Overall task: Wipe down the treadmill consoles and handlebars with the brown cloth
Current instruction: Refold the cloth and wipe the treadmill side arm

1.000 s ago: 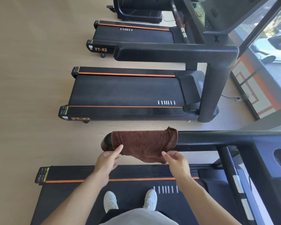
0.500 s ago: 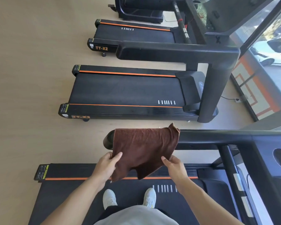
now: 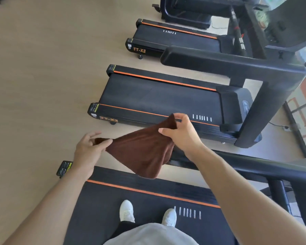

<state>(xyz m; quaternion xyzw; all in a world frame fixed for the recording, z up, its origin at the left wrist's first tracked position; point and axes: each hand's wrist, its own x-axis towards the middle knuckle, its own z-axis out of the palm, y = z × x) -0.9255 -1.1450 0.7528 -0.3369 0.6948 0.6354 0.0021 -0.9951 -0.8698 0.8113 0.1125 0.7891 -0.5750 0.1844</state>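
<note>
The brown cloth hangs spread in the air between my two hands, above the edge of the treadmill I stand on. My left hand pinches its left corner between thumb and fingers. My right hand grips the upper right corner. The black left handlebar of my treadmill runs to the right under my right forearm, its near end hidden behind the cloth. The cloth's lower fold droops over the belt's side rail.
A second treadmill lies parallel just beyond, with its own handlebar and upright post. A third treadmill is farther back. Pale wooden floor stretches to the left. My white shoes stand on the belt.
The cloth was draped over the handlebar end; both hands have lifted it off and spread it in the air. The view has tilted and swung left.
</note>
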